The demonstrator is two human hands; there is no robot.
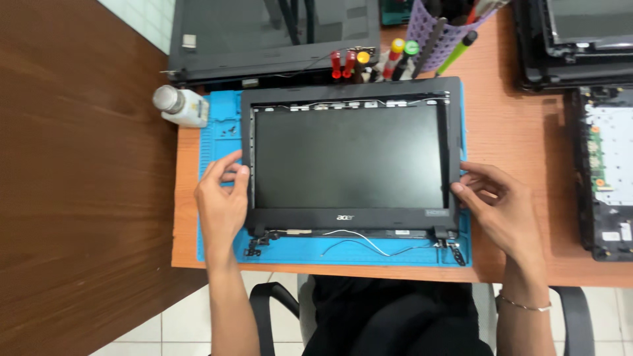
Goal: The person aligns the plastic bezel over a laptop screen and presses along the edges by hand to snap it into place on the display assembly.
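Screen assembly: I see a detached laptop screen assembly [349, 161] lying flat, glass up, on a blue work mat [217, 132], with its hinges and loose white and black cables trailing off the near edge.
Left hand: my left hand [221, 201] sits at the left edge of the frame; thumb and fingers [239, 173] are curled and pinch the thin bezel strip there, which I judge is a grip for prying or steadying that edge.
Right hand: my right hand [498, 204] mirrors it on the right edge, fingertips pressed against the bezel side, the other fingers loosely curled. A thin bracelet shows at the wrist.
Why flat: laid on the mat, the panel is supported along its back and both edges can be reached at once.
Counter: the mat lies on an orange-brown counter [514, 125], near its front edge.
Nearby left: a small white bottle [179, 105] stands just off the mat's far left corner; tiny screws lie on the mat near it.
Nearby far: screwdrivers [369, 62] with red, yellow and green handles and a lilac tool holder [435, 33] stand beyond the screen, within reach.
Other machines: another dark laptop [264, 36] lies behind, and opened laptop parts [603, 171] lie to the right, well apart.
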